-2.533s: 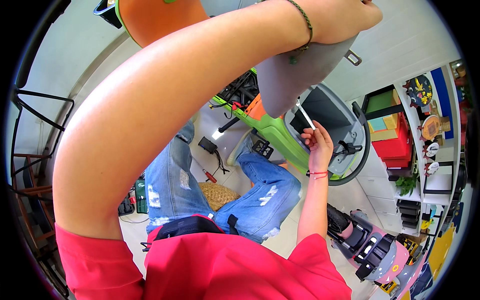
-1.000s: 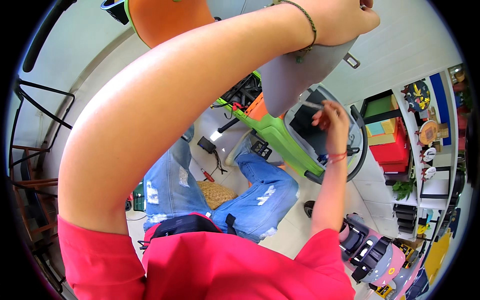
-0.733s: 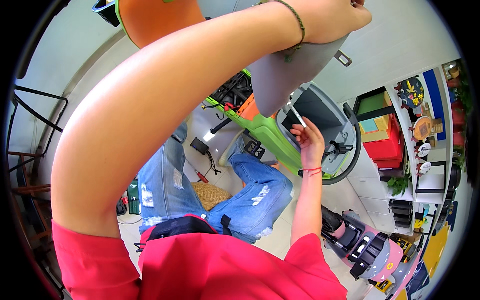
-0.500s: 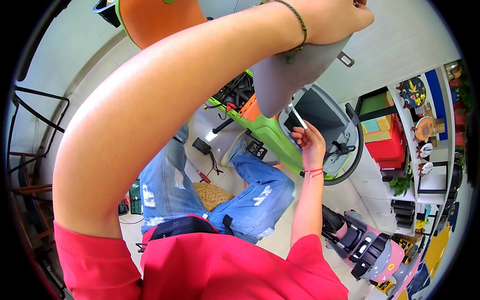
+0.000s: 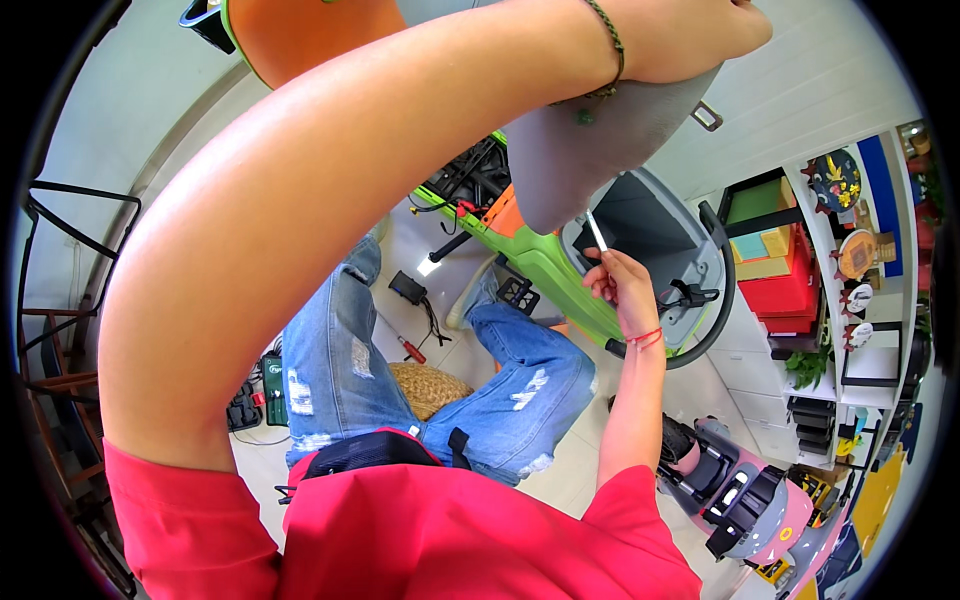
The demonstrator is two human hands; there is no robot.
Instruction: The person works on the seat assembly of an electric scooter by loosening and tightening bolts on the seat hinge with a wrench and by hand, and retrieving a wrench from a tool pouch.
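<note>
Stretched across the top of the view, my left arm ends in my left hand (image 5: 705, 38), closed on the upper end of a smooth grey saddle-shaped piece (image 5: 575, 165). Its fingertips are mostly out of sight at the far side. The grey piece hangs tilted over a green and grey ride-on vehicle body (image 5: 550, 270). My right hand (image 5: 622, 283), lower and to the right, pinches a slim silver-white rod (image 5: 597, 230). The rod slants up toward the lower edge of the grey piece; whether its tip touches cannot be made out.
A grey bin-like compartment (image 5: 635, 225) and a black curved bar (image 5: 722, 270) lie beyond my right hand. On the floor are a black box with wires (image 5: 408, 288) and a red screwdriver (image 5: 410, 350). Shelves (image 5: 840, 340) and a pink vehicle (image 5: 750, 500) stand right.
My left hand has shifted slightly right with the grey piece. My right hand stays near its underside with the rod, wrist a little farther right. The view has moved slightly.
</note>
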